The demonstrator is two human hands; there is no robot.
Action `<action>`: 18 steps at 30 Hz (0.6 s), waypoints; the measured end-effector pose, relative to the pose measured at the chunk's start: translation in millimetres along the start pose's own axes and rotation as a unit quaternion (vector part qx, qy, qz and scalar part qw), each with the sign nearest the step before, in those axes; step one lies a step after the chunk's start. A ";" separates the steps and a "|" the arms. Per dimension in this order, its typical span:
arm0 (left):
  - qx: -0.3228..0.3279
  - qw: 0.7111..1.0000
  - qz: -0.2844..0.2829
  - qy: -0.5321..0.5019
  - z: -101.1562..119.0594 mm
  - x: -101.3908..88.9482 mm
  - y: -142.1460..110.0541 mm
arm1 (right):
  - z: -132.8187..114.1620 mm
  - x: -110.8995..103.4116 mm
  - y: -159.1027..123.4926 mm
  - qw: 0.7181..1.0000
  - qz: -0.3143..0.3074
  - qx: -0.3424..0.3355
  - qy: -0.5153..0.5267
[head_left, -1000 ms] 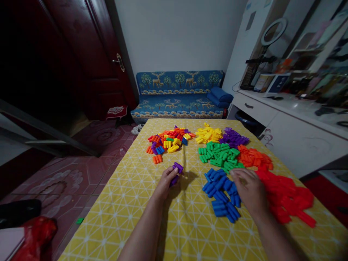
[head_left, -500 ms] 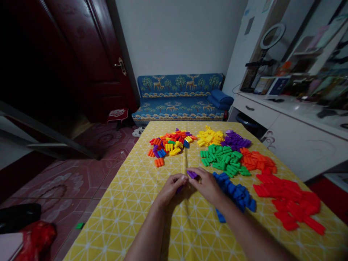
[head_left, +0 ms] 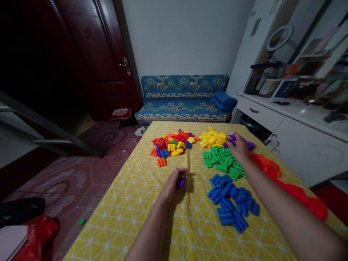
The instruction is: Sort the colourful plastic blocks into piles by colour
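Observation:
My left hand (head_left: 175, 179) is above the middle of the table with its fingers curled round a purple plastic block (head_left: 181, 183). My right hand (head_left: 239, 148) reaches out to the pile of purple blocks (head_left: 250, 145) at the far right. It covers part of that pile, and its fingertips are too hidden to show whether a block is between them. Just in front of it lies a heap of green blocks (head_left: 224, 161). Yellow blocks (head_left: 213, 138) are heaped to its left.
A mixed-colour pile (head_left: 174, 143) lies at the back left. Blue blocks (head_left: 231, 199) sit right of centre; orange blocks (head_left: 266, 165) and red blocks (head_left: 307, 201) lie along the right side, partly behind my right forearm. A yellow patterned cloth (head_left: 130, 210) covers the table.
My right hand has left the spot beside my left hand and moved forward and right to the purple pile. My left hand stays nearly in place with a purple block.

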State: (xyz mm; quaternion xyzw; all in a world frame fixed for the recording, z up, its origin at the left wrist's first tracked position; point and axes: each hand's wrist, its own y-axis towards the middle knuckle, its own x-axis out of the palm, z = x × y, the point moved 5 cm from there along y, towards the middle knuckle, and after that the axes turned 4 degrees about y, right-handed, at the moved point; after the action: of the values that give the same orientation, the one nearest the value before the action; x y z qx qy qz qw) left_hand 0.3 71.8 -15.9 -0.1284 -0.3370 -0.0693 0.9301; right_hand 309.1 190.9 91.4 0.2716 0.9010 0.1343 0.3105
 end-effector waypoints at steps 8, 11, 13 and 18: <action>0.049 0.999 -0.020 0.009 11.1 6.2 -3.0 | -98.2 74.5 -183.3 0.909 -0.368 -0.162 0.110; 0.036 0.999 -0.021 0.019 12.4 7.5 -6.6 | -114.0 80.1 -221.2 0.894 -0.399 -0.201 0.040; 0.032 0.999 -0.019 0.028 12.2 8.1 -8.2 | -116.6 79.9 -227.9 0.895 -0.393 -0.209 0.034; 0.037 0.999 -0.033 0.004 9.8 12.7 -9.5 | -102.4 68.5 -209.2 0.925 -0.330 -0.163 0.098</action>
State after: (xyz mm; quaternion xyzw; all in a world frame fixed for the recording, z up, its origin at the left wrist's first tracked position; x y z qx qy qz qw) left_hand 1.9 64.9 1.4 -0.0828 -0.3397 -0.0883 0.9327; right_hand 114.2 51.8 51.1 -0.1100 0.9313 0.1953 0.2873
